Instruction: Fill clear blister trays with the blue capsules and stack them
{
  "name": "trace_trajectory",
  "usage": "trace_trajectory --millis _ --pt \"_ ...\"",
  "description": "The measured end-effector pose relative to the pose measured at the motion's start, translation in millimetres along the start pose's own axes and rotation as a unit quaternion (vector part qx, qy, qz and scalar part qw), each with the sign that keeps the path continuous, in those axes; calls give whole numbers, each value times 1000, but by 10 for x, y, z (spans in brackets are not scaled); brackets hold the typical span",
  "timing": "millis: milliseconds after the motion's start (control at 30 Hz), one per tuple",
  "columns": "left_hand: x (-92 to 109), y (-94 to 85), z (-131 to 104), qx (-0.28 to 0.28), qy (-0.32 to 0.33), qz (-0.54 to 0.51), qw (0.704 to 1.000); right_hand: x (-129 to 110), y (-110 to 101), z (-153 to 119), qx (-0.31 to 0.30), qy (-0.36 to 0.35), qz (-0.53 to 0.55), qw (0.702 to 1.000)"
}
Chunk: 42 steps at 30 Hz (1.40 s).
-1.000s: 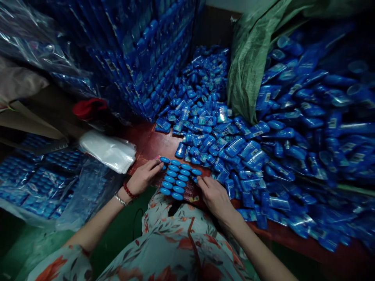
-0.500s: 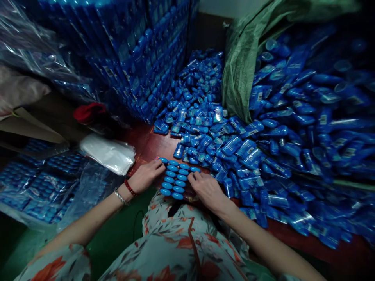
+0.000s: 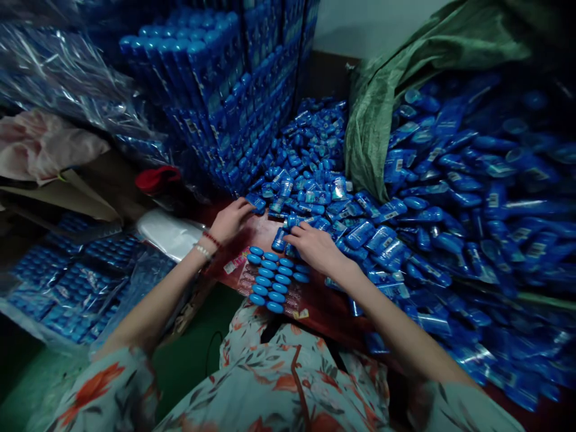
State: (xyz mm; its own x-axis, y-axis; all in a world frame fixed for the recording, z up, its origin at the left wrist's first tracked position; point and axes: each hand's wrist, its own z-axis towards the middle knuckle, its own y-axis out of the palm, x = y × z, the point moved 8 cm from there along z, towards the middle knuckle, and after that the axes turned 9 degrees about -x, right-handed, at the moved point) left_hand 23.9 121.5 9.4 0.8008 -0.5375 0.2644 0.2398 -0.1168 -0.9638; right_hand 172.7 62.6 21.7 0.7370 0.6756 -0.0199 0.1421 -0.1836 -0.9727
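My left hand point(image 3: 228, 224) reaches forward on the red tabletop, its fingertips closed on a small blue bottle point(image 3: 256, 203) at the near edge of a loose pile. To its right, my right hand point(image 3: 315, 245) has its fingers bent around another blue bottle point(image 3: 294, 221); the hand partly covers it. A second bottle point(image 3: 278, 240) lies just left of those fingertips. Between my forearms, near my lap, a block of blue bottles point(image 3: 271, 280) stands upright in close rows, smooth oval ends facing up. Neither hand touches this block.
A large heap of blue bottles point(image 3: 423, 210) spills from a green woven sack point(image 3: 371, 132) on the right. Tall stacks of packed bottles point(image 3: 216, 102) rise at the back left. On the left are clear plastic bags point(image 3: 173, 233), a red item point(image 3: 157, 179) and wrapped packs point(image 3: 67, 282).
Both hands have left the sides of the standing block and moved forward to the loose bottles. More bottles now stand at the block's far corner and right side. The view has tilted slightly.
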Motion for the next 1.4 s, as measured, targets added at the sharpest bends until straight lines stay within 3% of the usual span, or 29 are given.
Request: trace_trajectory --millis 133,200,300,367,433,467,533,600,667,733,800,933,1133,1233,1400 --pt "-28 303 582 -146 -9 134 980 -183 216 570 -60 -96 -57 992" --pt "-12 360 690 -160 -6 142 977 -234 335 736 -87 -117 -69 987" --pt "-69 366 630 -160 -7 138 977 -235 354 786 -80 -147 -62 984" --pt "-174 305 459 -140 -22 111 984 -158 226 658 -29 -135 -25 990" --pt "-281 149 175 -69 -48 38 996 -7 23 359 63 -79 71 992" --pt "-317 44 -17 -16 -60 -11 998 88 -67 140 116 -37 140 983" --pt "-328 -171 -488 105 -76 -101 986 251 -136 -391 216 57 281 933" --pt "-210 -222 -925 136 -73 -162 975 227 -28 -865 254 112 363 889" --pt "-56 -179 -1253 142 -85 -218 962 38 157 -1153 257 118 389 877" --pt "140 -73 -1412 140 -74 -248 956 -140 374 -1293 275 137 382 871" --pt "305 65 -1418 136 -51 -255 956 -283 578 -1305 299 144 368 869" --pt "417 236 -1257 150 5 -222 963 -455 764 -1162 302 97 288 904" --pt "552 259 -1088 83 132 -86 984 -516 650 -989 179 63 121 974" --pt "589 251 -1045 63 165 -66 982 -540 590 -880 133 62 56 988" --pt "594 231 -1105 120 188 -39 974 -535 550 -766 92 83 18 992"
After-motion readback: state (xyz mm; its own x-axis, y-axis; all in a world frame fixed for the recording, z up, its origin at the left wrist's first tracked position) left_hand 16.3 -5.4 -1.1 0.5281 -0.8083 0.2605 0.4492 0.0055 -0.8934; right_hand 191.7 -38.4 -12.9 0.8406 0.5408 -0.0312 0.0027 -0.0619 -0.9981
